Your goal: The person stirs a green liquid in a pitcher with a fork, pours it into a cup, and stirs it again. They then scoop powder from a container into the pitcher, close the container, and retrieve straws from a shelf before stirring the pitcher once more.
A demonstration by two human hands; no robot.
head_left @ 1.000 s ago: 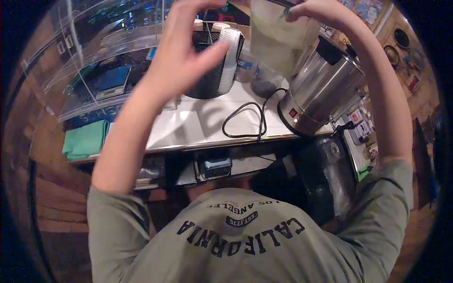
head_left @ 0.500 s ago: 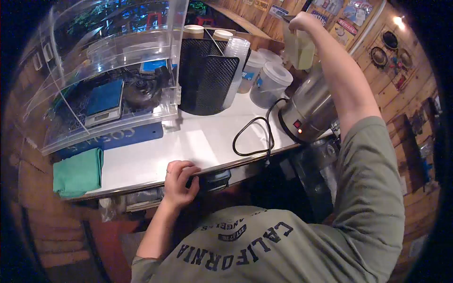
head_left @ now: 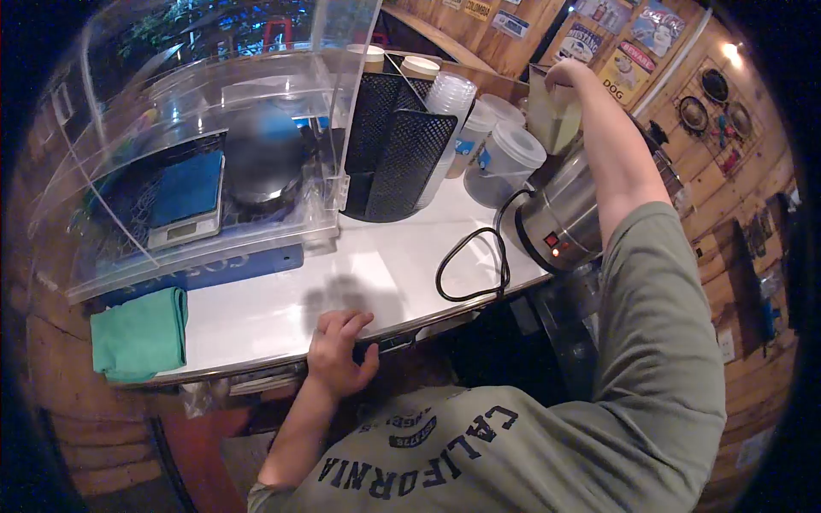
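My right hand [head_left: 564, 75] is at the upper right, its fingers closed on the top of a pale, see-through pitcher [head_left: 554, 115]. The pitcher is tilted, behind the steel urn [head_left: 569, 209] with its small lit switch. At the counter's front edge rests my left hand [head_left: 342, 350], fingers loosely curled and apart from the thumb, holding nothing. Beyond that hand lies the white counter [head_left: 256, 329]. Near the pitcher stand lidded clear tubs [head_left: 506, 164].
A green cloth [head_left: 139, 335] lies at the counter's left end. Behind it, a clear case [head_left: 282, 235] holds a scale [head_left: 186, 192]. A black mesh holder [head_left: 393, 154] stands beside stacked clear cups [head_left: 451, 92]. A black cord [head_left: 440, 274] loops by the urn.
The view has shifted slightly. My right hand and the pitcher have moved lower toward the urn. A shadow now falls on the counter beyond my left hand.
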